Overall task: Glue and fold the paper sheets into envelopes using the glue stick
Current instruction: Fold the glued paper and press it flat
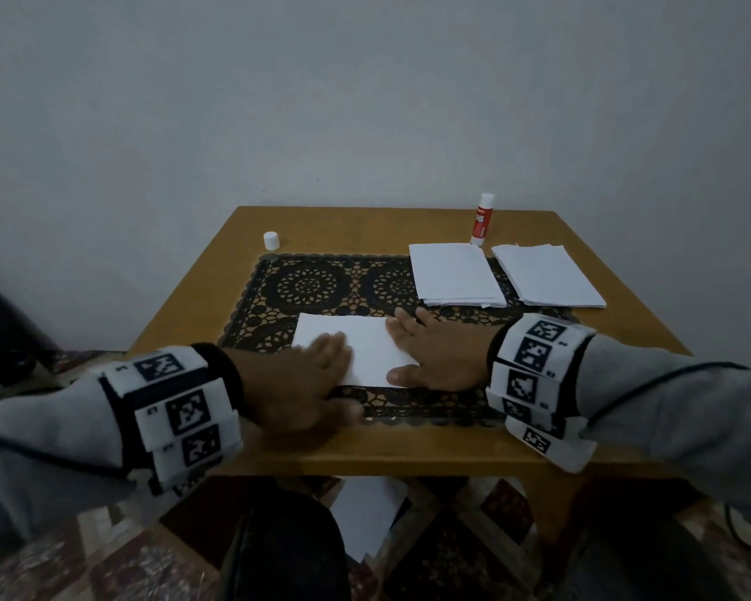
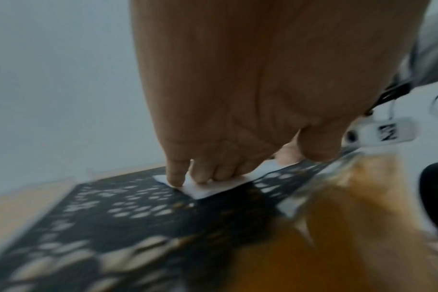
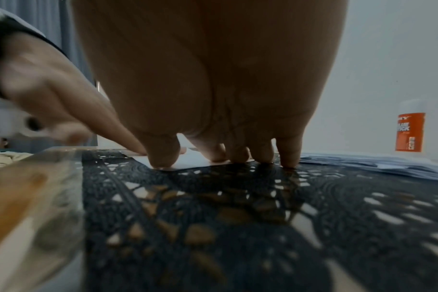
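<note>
Currently, both hands are pressing a folded paper sheet [image 1: 367, 349] flat on the black lace mat [image 1: 321, 288]. The left hand [image 1: 308, 375], fingers straight and close together, is covering the sheet's near left edge; the right hand [image 1: 434, 357], fingers spread, is lying across its right edge. Beyond the sheet, bare mat is remaining open. Two paper stacks [image 1: 456, 275] are lying far right, the glue stick [image 1: 481, 219] standing uncapped behind them, its cap [image 1: 271, 240] far left. Only the right wrist view is showing the thumb [image 3: 163, 156] pinning the sheet's corner.
</note>
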The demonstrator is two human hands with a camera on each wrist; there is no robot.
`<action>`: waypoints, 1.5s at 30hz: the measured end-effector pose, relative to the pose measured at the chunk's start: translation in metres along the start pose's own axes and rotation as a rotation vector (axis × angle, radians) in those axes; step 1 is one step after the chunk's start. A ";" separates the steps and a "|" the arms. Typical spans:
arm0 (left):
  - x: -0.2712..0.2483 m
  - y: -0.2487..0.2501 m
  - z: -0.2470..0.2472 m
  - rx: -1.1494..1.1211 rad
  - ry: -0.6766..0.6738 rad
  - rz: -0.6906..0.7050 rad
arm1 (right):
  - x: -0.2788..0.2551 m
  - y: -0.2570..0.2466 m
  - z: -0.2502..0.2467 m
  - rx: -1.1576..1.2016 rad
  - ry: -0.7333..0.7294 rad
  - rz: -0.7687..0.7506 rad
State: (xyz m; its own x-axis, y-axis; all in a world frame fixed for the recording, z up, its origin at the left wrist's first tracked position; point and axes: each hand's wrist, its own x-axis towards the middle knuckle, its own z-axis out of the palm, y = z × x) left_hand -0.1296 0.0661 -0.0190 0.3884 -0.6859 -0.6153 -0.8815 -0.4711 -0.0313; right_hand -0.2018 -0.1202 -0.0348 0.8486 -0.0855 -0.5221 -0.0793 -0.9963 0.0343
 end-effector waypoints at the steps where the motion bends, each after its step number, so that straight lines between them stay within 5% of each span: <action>1: 0.002 -0.009 -0.001 -0.011 0.011 -0.044 | -0.001 0.001 0.001 0.006 0.005 -0.001; 4: 0.004 -0.014 0.002 -0.009 0.020 -0.129 | -0.002 0.002 0.003 0.011 0.020 -0.004; 11: -0.022 0.006 0.015 0.069 -0.086 -0.077 | -0.001 0.002 0.002 0.015 0.015 -0.006; 20: 0.017 -0.027 -0.003 0.044 0.041 -0.173 | -0.001 0.004 0.004 0.016 0.036 -0.019; 37: 0.034 -0.057 -0.023 0.016 -0.019 -0.113 | 0.034 -0.046 -0.019 -0.055 0.072 -0.028; 45: 0.031 -0.061 -0.019 -0.033 0.013 -0.063 | 0.009 -0.010 -0.010 -0.043 0.008 -0.015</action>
State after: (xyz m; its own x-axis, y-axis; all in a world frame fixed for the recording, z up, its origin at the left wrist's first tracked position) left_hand -0.0585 0.0632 -0.0210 0.4465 -0.6612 -0.6029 -0.8460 -0.5314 -0.0438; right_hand -0.1885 -0.1111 -0.0313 0.8534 -0.0704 -0.5165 -0.0438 -0.9970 0.0636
